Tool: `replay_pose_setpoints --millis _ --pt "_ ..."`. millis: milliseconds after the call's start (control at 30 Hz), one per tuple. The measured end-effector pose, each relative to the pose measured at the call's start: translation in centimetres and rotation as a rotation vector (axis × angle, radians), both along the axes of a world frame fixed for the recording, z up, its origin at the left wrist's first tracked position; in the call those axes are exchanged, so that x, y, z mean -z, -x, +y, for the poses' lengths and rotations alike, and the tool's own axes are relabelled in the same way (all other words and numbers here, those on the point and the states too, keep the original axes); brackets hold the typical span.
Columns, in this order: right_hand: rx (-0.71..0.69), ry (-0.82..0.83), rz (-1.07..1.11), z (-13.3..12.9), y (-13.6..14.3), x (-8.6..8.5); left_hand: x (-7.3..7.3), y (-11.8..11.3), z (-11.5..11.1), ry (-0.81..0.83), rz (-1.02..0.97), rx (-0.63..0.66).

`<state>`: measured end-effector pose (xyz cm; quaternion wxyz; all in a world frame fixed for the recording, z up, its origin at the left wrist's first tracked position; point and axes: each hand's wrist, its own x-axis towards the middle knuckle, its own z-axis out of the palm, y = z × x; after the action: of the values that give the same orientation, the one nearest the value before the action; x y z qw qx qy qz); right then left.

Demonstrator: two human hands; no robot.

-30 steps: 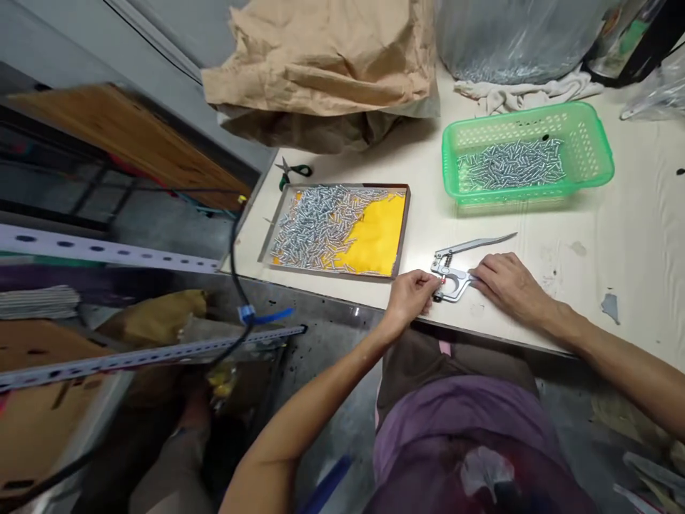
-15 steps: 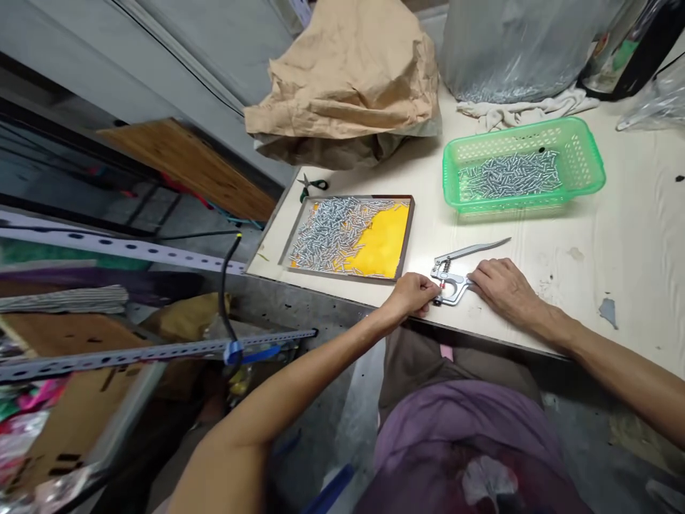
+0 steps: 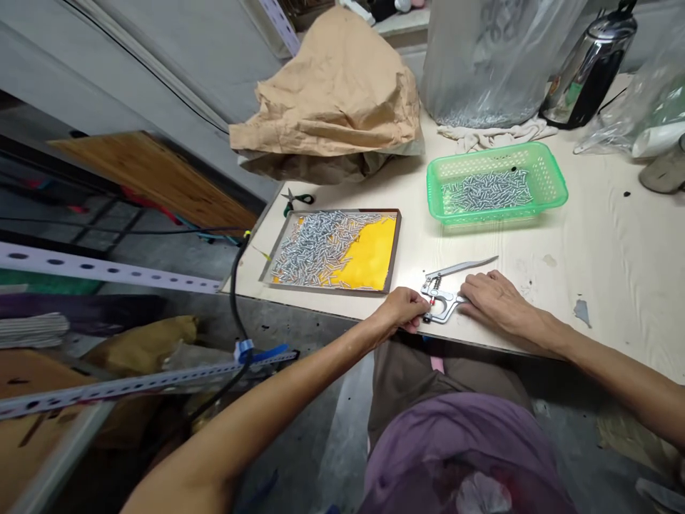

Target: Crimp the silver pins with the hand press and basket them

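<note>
Snap-fastener pliers (image 3: 445,307) lie at the table's front edge, silver, with their upper handle raised away from the lower one. My right hand (image 3: 493,298) is closed round the end of the lower handle. At the jaws, my left hand (image 3: 402,308) pinches its fingertips together; what they hold is too small to make out. A bit of red shows between the jaws. Left of the pliers, a shallow tray (image 3: 394,258) with a yellow bottom bears many small silvery rod-shaped metal pieces (image 3: 315,246).
Behind the pliers stands a green plastic basket (image 3: 551,193) with similar metal pieces. Scissors (image 3: 297,200) lie behind the tray. A brown paper bag (image 3: 332,93), a clear plastic bag (image 3: 492,64), a white cloth (image 3: 497,133) and a kettle (image 3: 594,64) stand or lie at the back.
The head view has shifted, so the table's things appear further left and lower. Both hands keep their places at the pliers, whose upper handle stays raised.
</note>
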<state>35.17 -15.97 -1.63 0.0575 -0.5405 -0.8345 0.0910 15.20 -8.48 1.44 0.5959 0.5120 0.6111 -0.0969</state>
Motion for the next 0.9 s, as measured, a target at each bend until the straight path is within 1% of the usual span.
replay_pose_setpoints --millis 67,167,233,333,433,567,700,800,900 --pt "0.002 0.018 -0.017 0.8 -0.4 -0.8 -0.1 -0.1 -0.2 -0.013 0.002 0.002" --pt "0.063 -0.063 -0.103 2.5 -0.8 -1.3 -0.2 -0.2 -0.6 -0.049 0.021 -0.001" --pt "0.057 -0.091 -0.131 3.6 -1.1 -1.0 -0.2 -0.3 -0.7 -0.08 0.038 0.007" --pt "0.014 -0.046 -0.126 4.5 -1.5 0.0 -0.3 -0.2 -0.8 -0.102 0.043 0.045" --pt "0.009 -0.041 -0.091 4.1 -1.8 0.7 -0.1 0.0 -0.8 -0.097 0.033 0.094" --pt "0.018 -0.076 -0.071 3.2 -1.8 0.8 0.1 0.2 -0.7 -0.085 -0.021 0.154" --pt "0.028 -0.068 -0.072 2.9 -1.6 1.0 0.1 0.2 -0.9 -0.109 -0.052 0.238" --pt "0.039 -0.034 -0.051 3.1 -1.6 1.0 0.1 0.0 -1.2 -0.12 -0.018 0.212" --pt "0.064 -0.019 -0.017 3.1 -2.0 0.7 0.1 0.0 -1.6 -0.129 0.02 0.164"
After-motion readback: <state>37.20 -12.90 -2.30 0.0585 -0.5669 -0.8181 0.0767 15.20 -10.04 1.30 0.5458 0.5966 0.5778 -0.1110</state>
